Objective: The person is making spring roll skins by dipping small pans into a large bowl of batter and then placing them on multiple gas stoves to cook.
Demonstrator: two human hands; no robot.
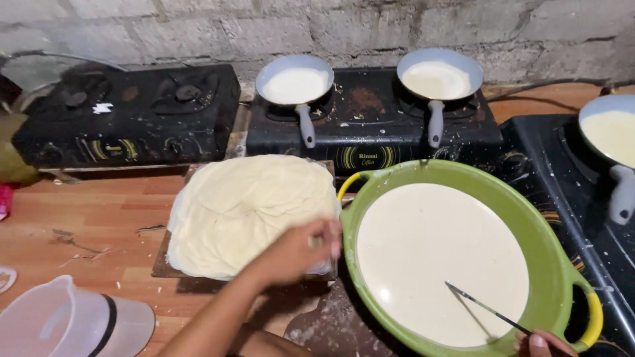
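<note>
Roughly, from the hands outward:
left hand (311, 246): reaches in from bottom centre, fingers curled together at the right edge of the crepe stack, pinching something small there; what exactly, cannot tell.
right hand (541, 345): only fingertips show at bottom right edge, closed around the end of a thin metal handle (489, 308).
metal handle: slants up-left from the right hand, tip sunk in the batter.
batter (440, 261): pale, smooth, fills most of the green basin.
green basin (552, 231): wide, round, yellow grips on its rim, sits right of the crepe stack, touching or just beside it.
crepe stack (248, 211): thin pale rounds piled on a dark board, centre of the wooden table (86, 218).
two-burner stove (370, 125): black, behind the basin; two small grey-handled pans on it, left pan (294, 84) and right pan (438, 79), both holding pale batter.
third pan (612, 135): far right on another dark stove, also with batter.
empty stove (126, 112): black, back left, against the block wall.
plastic jug (66, 324): clear, bottom left corner, on the table.
</note>
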